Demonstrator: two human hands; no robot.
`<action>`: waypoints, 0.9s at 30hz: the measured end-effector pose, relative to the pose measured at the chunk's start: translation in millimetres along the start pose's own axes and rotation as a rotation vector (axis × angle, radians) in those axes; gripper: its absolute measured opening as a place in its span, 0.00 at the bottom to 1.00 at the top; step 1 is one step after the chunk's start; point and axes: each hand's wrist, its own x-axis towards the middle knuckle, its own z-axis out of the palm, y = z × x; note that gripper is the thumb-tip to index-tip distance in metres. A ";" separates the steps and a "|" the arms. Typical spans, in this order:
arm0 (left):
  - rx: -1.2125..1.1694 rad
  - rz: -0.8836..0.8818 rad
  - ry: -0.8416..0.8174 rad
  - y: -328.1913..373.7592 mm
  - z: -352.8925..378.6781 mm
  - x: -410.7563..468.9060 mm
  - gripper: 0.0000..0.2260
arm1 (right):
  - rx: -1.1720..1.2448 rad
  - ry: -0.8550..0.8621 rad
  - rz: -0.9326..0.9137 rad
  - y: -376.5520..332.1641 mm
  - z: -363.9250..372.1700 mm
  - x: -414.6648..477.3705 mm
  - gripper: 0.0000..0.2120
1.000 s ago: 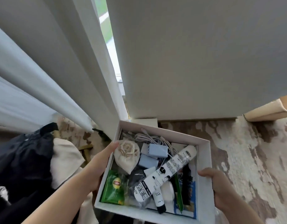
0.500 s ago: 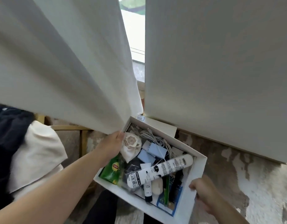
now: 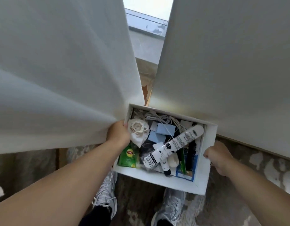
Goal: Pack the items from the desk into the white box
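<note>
With both the left hand (image 3: pixel 119 136) and right hand (image 3: pixel 218 156) clamping opposite walls of the packed white box (image 3: pixel 204 154), carrying it level is probably keeping the loose tube (image 3: pixel 173 145) from sliding out.

the green packet (image 3: pixel 127 156) in the box reads "lipton".

Both hands carry the white box (image 3: pixel 204 162) above two grey sneakers (image 3: pixel 169 209). The left hand (image 3: pixel 119 136) grips its left wall, the right hand (image 3: pixel 218 156) its right wall. Inside lie a white tube (image 3: pixel 175 145) (printed in black), a green Lipton packet (image 3: pixel 128 156), a cream pouch (image 3: pixel 138 132), blue blocks (image 3: pixel 165 130) and a coiled cable (image 3: pixel 159 118). Pale curtains (image 3: pixel 62 70) hang alongside.
</note>
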 end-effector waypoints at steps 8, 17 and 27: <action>0.180 0.089 -0.013 12.9 17.6 43.5 0.13 | 0.065 0.005 0.012 10.3 13.5 27.9 0.11; 0.303 0.145 0.019 5.8 13.8 43.5 0.07 | -0.037 0.027 -0.132 15.3 21.6 23.8 0.12; 0.147 0.241 -0.021 15.4 -18.9 -10.8 0.19 | -0.071 0.265 -0.297 4.6 24.8 -35.3 0.24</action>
